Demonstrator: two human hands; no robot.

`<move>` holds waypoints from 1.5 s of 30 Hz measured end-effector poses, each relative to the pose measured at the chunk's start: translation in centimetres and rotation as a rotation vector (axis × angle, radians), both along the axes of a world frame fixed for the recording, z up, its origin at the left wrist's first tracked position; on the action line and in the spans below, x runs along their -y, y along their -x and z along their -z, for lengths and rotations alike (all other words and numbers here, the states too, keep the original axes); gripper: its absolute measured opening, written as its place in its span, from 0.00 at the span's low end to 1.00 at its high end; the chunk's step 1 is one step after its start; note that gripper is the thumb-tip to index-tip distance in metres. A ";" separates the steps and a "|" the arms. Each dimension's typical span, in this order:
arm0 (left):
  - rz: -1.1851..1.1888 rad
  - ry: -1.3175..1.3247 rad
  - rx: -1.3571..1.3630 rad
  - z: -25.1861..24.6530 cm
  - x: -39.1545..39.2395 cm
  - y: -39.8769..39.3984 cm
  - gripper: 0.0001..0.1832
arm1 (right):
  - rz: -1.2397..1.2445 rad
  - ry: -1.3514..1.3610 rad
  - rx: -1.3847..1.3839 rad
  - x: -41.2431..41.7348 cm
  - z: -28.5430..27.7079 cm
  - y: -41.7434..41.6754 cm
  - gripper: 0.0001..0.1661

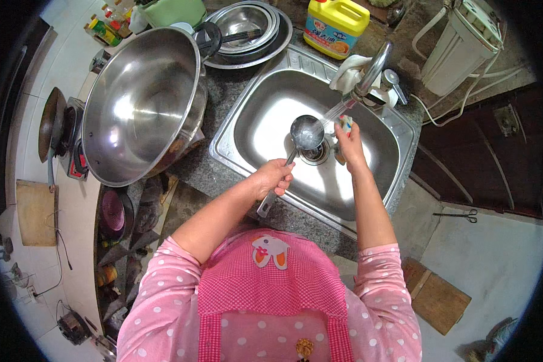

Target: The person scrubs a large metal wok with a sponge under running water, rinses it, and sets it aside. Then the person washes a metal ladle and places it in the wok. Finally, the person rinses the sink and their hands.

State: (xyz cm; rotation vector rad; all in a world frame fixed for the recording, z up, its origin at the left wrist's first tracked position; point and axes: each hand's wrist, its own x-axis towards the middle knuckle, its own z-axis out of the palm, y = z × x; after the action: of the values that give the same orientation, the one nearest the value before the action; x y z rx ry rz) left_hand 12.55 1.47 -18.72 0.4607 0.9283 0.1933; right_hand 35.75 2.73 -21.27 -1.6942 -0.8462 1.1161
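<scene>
My left hand (275, 177) grips the handle of a metal ladle (307, 132), its bowl over the drain of the stainless steel sink (262, 104). Water runs from the faucet (374, 68) into the ladle's bowl. To the right of the stream, my right hand (350, 145) pinches a small white cloth or sponge with coloured marks (345, 123). A white cloth (349, 72) lies at the sink's back edge beside the faucet.
A large steel wok (140, 106) stands tilted left of the sink. Stacked metal bowls (244, 27) and a yellow detergent jug (336, 27) are behind it. A white water filter housing (461, 50) stands at the back right, with hoses running from it.
</scene>
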 end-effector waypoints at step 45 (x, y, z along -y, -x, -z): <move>0.161 -0.069 -0.184 -0.1 0.8 -1.7 0.08 | -0.725 -0.322 0.807 -0.4 4.7 4.3 0.24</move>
State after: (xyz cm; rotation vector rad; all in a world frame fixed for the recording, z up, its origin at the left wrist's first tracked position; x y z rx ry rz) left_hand 14.23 0.69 -18.60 0.6218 1.0617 0.0368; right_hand 31.49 3.12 -25.93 -1.5781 -2.1448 0.6234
